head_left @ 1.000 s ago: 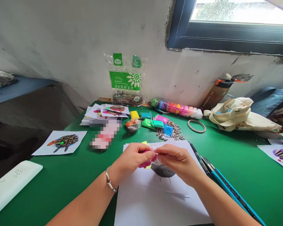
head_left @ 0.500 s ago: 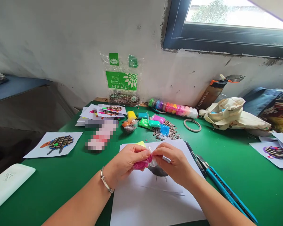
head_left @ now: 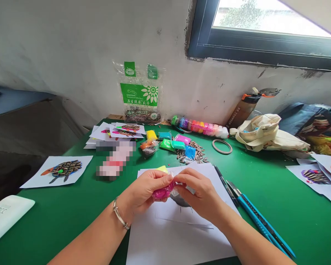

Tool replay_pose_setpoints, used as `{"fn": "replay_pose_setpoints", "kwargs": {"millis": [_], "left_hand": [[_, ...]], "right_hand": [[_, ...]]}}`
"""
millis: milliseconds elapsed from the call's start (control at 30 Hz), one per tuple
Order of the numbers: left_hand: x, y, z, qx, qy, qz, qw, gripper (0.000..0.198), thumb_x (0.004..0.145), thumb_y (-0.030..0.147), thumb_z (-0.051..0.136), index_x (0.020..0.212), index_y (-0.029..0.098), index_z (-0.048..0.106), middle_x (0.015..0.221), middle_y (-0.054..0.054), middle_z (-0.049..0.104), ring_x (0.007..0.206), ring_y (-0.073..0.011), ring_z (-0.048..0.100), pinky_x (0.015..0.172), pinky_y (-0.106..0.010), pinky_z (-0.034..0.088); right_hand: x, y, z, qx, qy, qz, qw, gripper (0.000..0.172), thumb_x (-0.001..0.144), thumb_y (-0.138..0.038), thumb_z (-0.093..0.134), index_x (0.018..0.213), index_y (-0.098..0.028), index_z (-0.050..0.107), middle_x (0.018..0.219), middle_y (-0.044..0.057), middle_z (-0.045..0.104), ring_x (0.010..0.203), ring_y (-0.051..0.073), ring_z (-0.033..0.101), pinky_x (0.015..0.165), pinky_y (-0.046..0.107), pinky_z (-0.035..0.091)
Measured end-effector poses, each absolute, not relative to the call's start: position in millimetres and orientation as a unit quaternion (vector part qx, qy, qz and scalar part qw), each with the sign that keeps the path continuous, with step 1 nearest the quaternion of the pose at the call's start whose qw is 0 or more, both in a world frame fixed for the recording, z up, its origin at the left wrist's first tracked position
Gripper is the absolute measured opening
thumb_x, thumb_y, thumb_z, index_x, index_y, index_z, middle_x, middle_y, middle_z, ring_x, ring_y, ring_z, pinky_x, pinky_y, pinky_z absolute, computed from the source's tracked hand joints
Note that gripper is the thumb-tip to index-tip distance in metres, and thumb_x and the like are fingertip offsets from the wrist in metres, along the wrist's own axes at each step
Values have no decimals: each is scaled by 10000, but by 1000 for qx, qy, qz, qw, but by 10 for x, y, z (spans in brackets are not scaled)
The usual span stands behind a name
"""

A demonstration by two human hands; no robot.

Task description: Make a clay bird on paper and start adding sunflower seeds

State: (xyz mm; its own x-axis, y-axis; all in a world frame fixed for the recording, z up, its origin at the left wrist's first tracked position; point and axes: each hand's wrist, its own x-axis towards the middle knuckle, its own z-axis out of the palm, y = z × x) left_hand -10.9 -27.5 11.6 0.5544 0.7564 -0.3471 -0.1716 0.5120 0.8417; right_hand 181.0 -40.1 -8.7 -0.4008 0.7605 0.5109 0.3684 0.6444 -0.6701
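Observation:
My left hand (head_left: 149,187) is closed around a bright pink packet of modelling clay (head_left: 163,192) in a clear wrapper. With thumb and fingers pinched, my right hand (head_left: 197,189) grips the wrapper's loose clear end, close beside the left fingertips. Both hands hover over white paper sheets (head_left: 165,243). A dark grey shape (head_left: 182,200) on the paper is partly covered by my right hand. Just behind the hands, a yellow piece (head_left: 162,169) shows at the sheet's top edge.
Several wrapped clay packets (head_left: 178,144) lie beyond the paper, near scattered sunflower seeds (head_left: 200,151). A seed bag (head_left: 142,99) leans on the wall. Blue-handled cutters (head_left: 260,219) and a black pen (head_left: 226,184) lie right; a seed-covered picture (head_left: 57,171) and white power bank (head_left: 9,217) lie left.
The view has shifted slightly, so most things appear a little further left. Both hands stay on the pink packet, with the right fingers slightly repositioned on the wrapper.

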Motion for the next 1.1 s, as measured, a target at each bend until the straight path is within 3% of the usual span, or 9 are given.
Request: {"fn": "replay_pose_setpoints", "kwargs": {"millis": [367,733,1100], "left_hand": [[-62,-270,98,372,385,287,794,402,758,449,758,634,146,525,528,63,387,505,-65,304,511,-225,250],[-53,-265,136,411,405,320,752,391,784,437,734,621,147,528,542,60,402,502,-61,307,510,-237,233],[-38,-268,116,407,406,315,755,392,762,458,751,647,134,562,532,57,422,497,-54,324,503,-232,225]], "right_hand": [[1729,-498,-108,-359,-842,64,397,193,909,-67,481,888,-150,654,740,60,576,662,150,482,610,283,381],[1746,-431,-131,-427,-768,237,414,152,922,-176,522,868,-201,662,764,17,572,676,128,531,603,240,411],[1764,-413,-142,-461,-765,230,387,247,956,-241,462,742,-194,575,689,-13,511,638,117,466,586,236,371]]}}
